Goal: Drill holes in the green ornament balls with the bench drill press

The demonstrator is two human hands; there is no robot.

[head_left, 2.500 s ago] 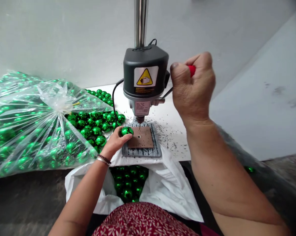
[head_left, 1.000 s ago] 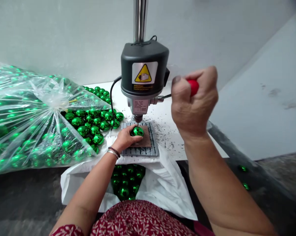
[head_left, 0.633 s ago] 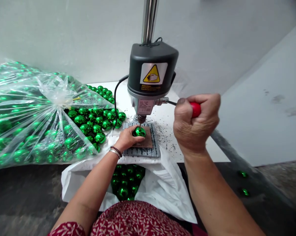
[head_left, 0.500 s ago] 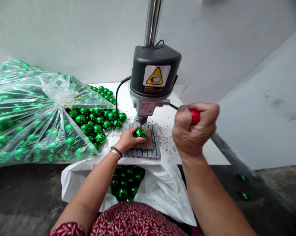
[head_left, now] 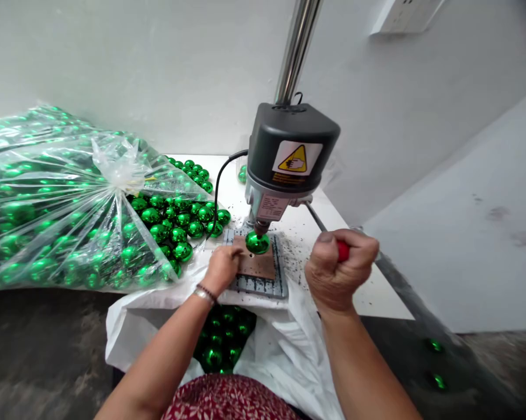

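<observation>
My right hand (head_left: 339,268) is wrapped around the red knob (head_left: 343,251) on the feed lever of a small bench drill press (head_left: 291,154). Under the chuck, a shiny green ball ornament (head_left: 258,242) sits at the drill bit, above a brown board (head_left: 258,265) with a small hole in it. Just left of this ball, my left hand (head_left: 221,269) rests at the board's edge with its fingers curled in and nothing visible in them. It looks apart from the ball. The grey drill base (head_left: 263,287) lies beneath the board.
A tied clear plastic bag (head_left: 70,233) full of green balls lies at left, with loose balls (head_left: 178,235) beside it. A white sack (head_left: 289,338) holding more balls hangs at the table's front edge. Dark shavings dot the white table (head_left: 372,291). A black cable (head_left: 218,186) loops behind.
My left hand has come off the green ball and drawn slightly left, its fingers curling. The ball now stays up at the bit. My right hand keeps hold of the knob; the view has shifted.
</observation>
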